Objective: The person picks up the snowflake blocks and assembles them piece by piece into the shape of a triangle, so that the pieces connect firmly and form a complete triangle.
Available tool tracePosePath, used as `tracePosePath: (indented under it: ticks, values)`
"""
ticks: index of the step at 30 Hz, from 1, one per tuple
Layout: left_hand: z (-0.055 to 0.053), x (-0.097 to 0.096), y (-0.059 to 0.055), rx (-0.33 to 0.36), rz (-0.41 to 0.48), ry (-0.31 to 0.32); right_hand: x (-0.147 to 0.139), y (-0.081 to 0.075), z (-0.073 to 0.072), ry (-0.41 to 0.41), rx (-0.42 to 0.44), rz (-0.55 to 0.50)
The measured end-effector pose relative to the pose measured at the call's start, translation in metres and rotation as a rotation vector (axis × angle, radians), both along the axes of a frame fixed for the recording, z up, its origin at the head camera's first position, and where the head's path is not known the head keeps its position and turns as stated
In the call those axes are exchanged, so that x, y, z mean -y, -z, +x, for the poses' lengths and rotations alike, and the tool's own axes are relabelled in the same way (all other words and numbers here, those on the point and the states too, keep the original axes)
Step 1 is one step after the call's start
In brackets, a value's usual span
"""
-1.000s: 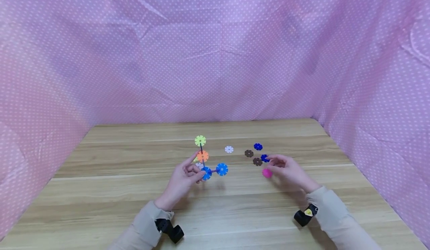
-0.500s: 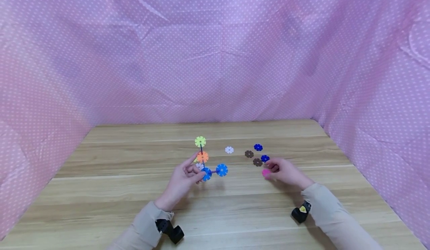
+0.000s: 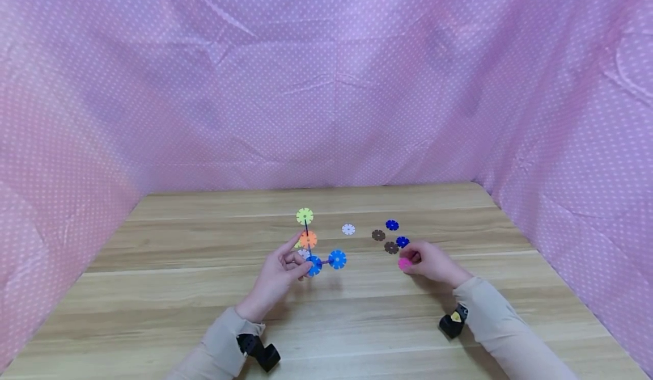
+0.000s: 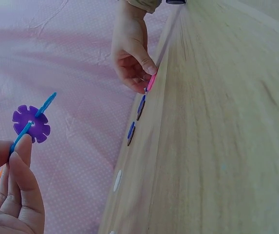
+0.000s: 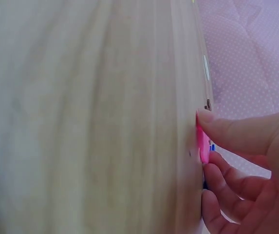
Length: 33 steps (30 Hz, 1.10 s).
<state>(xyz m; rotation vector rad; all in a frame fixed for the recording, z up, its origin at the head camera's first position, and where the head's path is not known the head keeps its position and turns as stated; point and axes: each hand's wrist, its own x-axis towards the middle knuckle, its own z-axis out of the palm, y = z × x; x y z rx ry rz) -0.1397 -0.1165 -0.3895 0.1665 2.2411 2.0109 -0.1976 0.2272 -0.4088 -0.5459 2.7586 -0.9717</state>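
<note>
My left hand (image 3: 278, 272) pinches a blue slotted disc (image 3: 314, 265) in a chain of interlocking plastic discs, held above the table. A purple disc (image 4: 25, 122), edge-on in the head view, links it to another blue disc (image 3: 337, 259). Upward, the chain runs through an orange disc (image 3: 308, 239) to a yellow-green disc (image 3: 304, 216), with thin edge-on discs between. On the right, my right hand (image 3: 431, 262) holds a pink slotted disc (image 3: 405, 264) between thumb and fingers at the tabletop. In the right wrist view the thumb (image 5: 236, 131) covers part of the pink disc (image 5: 202, 144).
Loose discs lie flat on the wooden table (image 3: 204, 289): two dark blue discs (image 3: 391, 225), two brown discs (image 3: 378, 235) and a white disc (image 3: 348, 229). Another white disc (image 3: 303, 253) and a yellow one are partly hidden behind the chain. Pink dotted cloth (image 3: 326, 85) surrounds the table.
My right hand has moved slightly left, away from the dark blue disc, and its thumb and fingers have closed on the pink disc. The left hand and chain stay nearly still.
</note>
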Motion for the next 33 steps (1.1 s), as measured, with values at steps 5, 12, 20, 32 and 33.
tracePosePath:
  ticks: [5,12,20,32,33]
  values:
    - [0.000,0.000,0.000,0.009,0.009,-0.005,0.000,0.000,0.000,-0.034,0.006,0.001]
    - [0.001,-0.002,-0.001,0.018,0.014,-0.016,0.000,0.001,0.001,-0.037,0.064,-0.043]
    - [0.001,-0.005,-0.003,0.015,0.019,-0.012,0.016,-0.004,0.009,0.026,0.112,-0.173]
    - [-0.001,-0.009,-0.002,0.011,0.039,-0.012,0.051,-0.013,0.024,-0.016,0.079,-0.413]
    - [-0.001,-0.009,-0.002,0.013,0.041,-0.012,0.054,-0.014,0.025,-0.020,0.070,-0.429]
